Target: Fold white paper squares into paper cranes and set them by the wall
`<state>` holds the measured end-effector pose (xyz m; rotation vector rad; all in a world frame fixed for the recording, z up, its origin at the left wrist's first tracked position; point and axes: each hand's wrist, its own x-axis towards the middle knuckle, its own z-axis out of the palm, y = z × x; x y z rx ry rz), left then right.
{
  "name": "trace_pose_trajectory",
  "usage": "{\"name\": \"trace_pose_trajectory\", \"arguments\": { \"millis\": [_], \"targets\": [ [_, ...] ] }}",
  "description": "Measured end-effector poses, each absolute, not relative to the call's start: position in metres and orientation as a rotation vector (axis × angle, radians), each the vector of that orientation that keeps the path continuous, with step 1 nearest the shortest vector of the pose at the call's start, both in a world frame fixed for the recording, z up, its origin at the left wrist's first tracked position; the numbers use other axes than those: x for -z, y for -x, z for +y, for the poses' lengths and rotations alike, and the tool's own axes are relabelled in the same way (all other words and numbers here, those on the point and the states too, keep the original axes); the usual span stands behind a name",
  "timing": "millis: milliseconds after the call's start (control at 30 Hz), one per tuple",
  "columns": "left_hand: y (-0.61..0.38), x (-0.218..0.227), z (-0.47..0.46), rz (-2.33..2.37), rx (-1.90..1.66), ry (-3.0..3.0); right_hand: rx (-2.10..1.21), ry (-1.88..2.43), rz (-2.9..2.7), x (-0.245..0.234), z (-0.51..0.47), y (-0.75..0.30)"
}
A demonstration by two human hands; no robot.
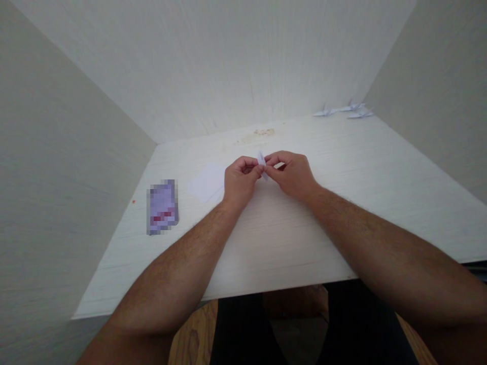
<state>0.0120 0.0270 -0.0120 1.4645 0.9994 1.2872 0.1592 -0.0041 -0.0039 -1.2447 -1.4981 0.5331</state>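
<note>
A small folded piece of white paper is held upright between my two hands, above the middle of the table. My left hand pinches it from the left with thumb and fingertips. From the right, my right hand grips the same piece between thumb and index finger. Parts of the paper are hidden behind the fingertips. Close to my left hand, partly covered by it, lie white paper sheets on the table.
The white table is bounded by pale walls at the back and both sides. Several folded paper figures with pointed ends sit in the back right corner. A pixelated purple rectangular item lies at left. Brownish marks show near the back wall.
</note>
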Motion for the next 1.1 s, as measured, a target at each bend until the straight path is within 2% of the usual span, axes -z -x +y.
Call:
{"name": "trace_pose_trajectory", "arguments": {
  "millis": [333,1100],
  "targets": [
    [-0.0113,0.0113,0.0277,1.051,-1.288,-1.522,-0.484,1.247,-1.5,0.0036,-0.0026,-0.1609],
    [-0.0123,0.0051,0.0239,0.946,-1.243,-1.504,-0.683,1.246,-1.336,0.0007,-0.0027,-0.1615]
  ]
}}
